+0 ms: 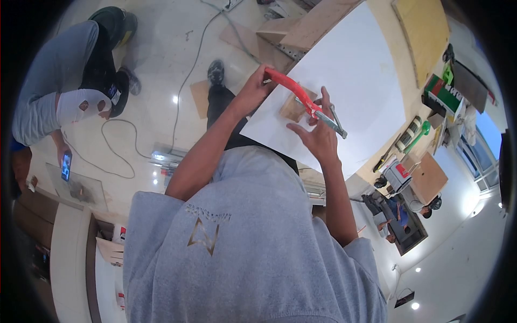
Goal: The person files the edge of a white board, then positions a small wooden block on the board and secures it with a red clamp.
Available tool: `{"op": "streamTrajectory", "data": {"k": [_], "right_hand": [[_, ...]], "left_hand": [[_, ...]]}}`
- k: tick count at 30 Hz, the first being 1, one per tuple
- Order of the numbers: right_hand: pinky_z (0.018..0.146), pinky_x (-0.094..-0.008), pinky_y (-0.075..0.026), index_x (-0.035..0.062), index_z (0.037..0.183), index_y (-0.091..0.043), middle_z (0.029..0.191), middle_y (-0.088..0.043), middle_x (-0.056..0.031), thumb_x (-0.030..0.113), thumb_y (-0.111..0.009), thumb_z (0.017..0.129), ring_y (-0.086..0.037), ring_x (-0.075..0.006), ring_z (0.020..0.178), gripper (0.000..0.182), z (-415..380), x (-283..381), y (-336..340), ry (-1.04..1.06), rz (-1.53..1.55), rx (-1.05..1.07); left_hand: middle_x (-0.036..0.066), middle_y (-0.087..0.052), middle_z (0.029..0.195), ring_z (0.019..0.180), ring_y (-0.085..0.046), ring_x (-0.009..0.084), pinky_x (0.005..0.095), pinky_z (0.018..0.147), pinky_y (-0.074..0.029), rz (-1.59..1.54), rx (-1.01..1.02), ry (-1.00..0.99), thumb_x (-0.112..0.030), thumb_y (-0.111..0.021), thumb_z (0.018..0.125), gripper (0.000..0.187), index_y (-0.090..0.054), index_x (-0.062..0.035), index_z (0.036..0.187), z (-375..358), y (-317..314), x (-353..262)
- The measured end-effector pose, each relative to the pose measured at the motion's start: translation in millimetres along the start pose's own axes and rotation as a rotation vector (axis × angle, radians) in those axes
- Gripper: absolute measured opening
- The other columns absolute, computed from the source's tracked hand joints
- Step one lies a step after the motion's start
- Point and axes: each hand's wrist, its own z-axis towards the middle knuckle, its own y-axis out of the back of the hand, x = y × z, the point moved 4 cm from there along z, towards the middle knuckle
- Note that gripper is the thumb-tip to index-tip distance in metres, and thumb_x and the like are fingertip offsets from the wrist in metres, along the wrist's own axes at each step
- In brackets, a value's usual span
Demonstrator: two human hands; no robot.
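My left hand [257,90] is closed round the near end of a hacksaw [293,88] with a curved red frame. The red part runs to the right and ends in a grey metal section [333,125]. That section crosses over my right hand [321,141], whose thumb and forefinger are spread apart; its other fingers are partly hidden behind the saw. Below the saw lies a small brown wooden block [292,109] on a large white board [366,81]. I cannot make out the blade clearly.
To the left a person [70,102] bends over; a hand there holds a phone [66,166]. Cables [188,81] cross the floor. Wood offcuts [274,46] lie beyond the board. A green tool [419,135] and boxes [444,94] stand at the right. A mirror [398,220] shows people.
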Motion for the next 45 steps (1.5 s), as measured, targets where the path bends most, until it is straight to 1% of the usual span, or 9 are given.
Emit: {"op": "streamTrajectory", "data": {"k": [20,26,30,31,34,35,39,42,45], "right_hand": [[0.088,-0.0433,-0.060,0.0049,0.162,-0.034,0.122,-0.059,-0.0180,0.030,-0.097,0.073,-0.065,-0.0350,0.111,0.113,3.7,-2.8,-20.8,0.118,-0.066,-0.074],[0.079,-0.0427,-0.059,0.0113,0.163,-0.035,0.121,-0.060,-0.0133,0.036,-0.101,0.067,-0.066,-0.0314,0.095,0.119,-8.5,25.1,32.3,0.040,-0.050,0.027],[0.071,-0.0336,-0.055,0.0116,0.156,-0.050,0.111,-0.064,-0.0116,0.031,-0.101,0.068,-0.062,-0.0218,0.081,0.103,-41.4,53.3,63.7,0.299,0.093,-0.222],[0.070,-0.0317,-0.054,0.0117,0.141,-0.065,0.107,-0.065,-0.0111,0.016,-0.094,0.079,-0.062,-0.0205,0.082,0.069,-42.1,72.7,72.5,0.321,0.109,-0.282],[0.071,-0.0311,-0.054,0.0114,0.123,-0.076,0.108,-0.065,-0.0106,0.001,-0.083,0.084,-0.063,-0.0200,0.084,0.042,-33.1,96.0,82.9,0.429,-0.043,-0.268],[0.074,-0.0332,-0.053,0.0103,0.103,-0.080,0.112,-0.066,-0.0114,-0.013,-0.072,0.074,-0.064,-0.0243,0.095,0.038,-31.5,98.3,84.7,0.381,-0.039,-0.230],[0.077,-0.0387,-0.053,0.0066,0.089,-0.072,0.121,-0.067,-0.0132,-0.012,-0.063,0.056,-0.062,-0.0357,0.113,0.038,-29.4,98.9,89.1,0.571,-0.109,-0.148],[0.077,-0.0381,-0.053,0.0061,0.086,-0.071,0.123,-0.068,-0.0132,-0.011,-0.064,0.057,-0.062,-0.0380,0.120,0.034,-33.2,100.1,89.0,0.616,-0.092,-0.106],[0.075,-0.0337,-0.058,0.0003,0.095,-0.075,0.125,-0.069,-0.0194,-0.016,-0.062,0.077,-0.068,-0.0337,0.117,0.028,-42.6,88.0,92.8,0.526,0.030,-0.295]], "left_hand": [[0.001,-0.055,0.115,0.111,-0.052,0.0112,0.0276,0.099,-0.044,0.009,0.045,0.041,-0.007,-0.063,0.106,0.018,-0.051,-0.0093,0.120,3.2,2.7,-5.6],[0.002,-0.057,0.112,0.110,-0.054,0.0116,0.0282,0.097,-0.046,0.010,0.026,0.012,-0.008,-0.068,0.104,0.022,-0.053,-0.0095,0.119,4.4,3.8,2.5],[0.002,-0.057,0.111,0.110,-0.054,0.0118,0.0279,0.096,-0.046,-0.025,-0.004,0.012,-0.006,-0.067,0.104,0.022,-0.052,-0.0098,0.120,2.6,5.1,13.9],[0.002,-0.057,0.111,0.109,-0.054,0.0118,0.0278,0.096,-0.046,0.003,-0.002,-0.002,-0.005,-0.067,0.104,0.022,-0.052,-0.0098,0.121,2.5,5.0,13.5],[0.002,-0.057,0.111,0.108,-0.055,0.0118,0.0278,0.096,-0.046,-0.002,0.000,0.027,-0.004,-0.066,0.104,0.022,-0.052,-0.0093,0.121,3.2,3.2,9.8],[0.002,-0.057,0.111,0.108,-0.055,0.0118,0.0280,0.096,-0.046,0.007,-0.006,0.026,-0.004,-0.066,0.104,0.022,-0.052,-0.0092,0.120,3.7,3.3,8.9],[0.002,-0.058,0.111,0.108,-0.055,0.0118,0.0284,0.097,-0.046,0.018,-0.034,0.019,-0.004,-0.066,0.104,0.020,-0.053,-0.0094,0.118,3.1,3.2,9.6],[0.002,-0.058,0.111,0.109,-0.056,0.0118,0.0286,0.097,-0.046,0.067,-0.035,-0.014,-0.004,-0.066,0.104,0.020,-0.053,-0.0094,0.118,2.0,1.5,7.8],[0.001,-0.057,0.113,0.110,-0.056,0.0099,0.0275,0.098,-0.046,0.057,-0.021,-0.024,-0.001,-0.064,0.104,0.021,-0.052,-0.0090,0.120,1.9,1.5,6.3]]}}
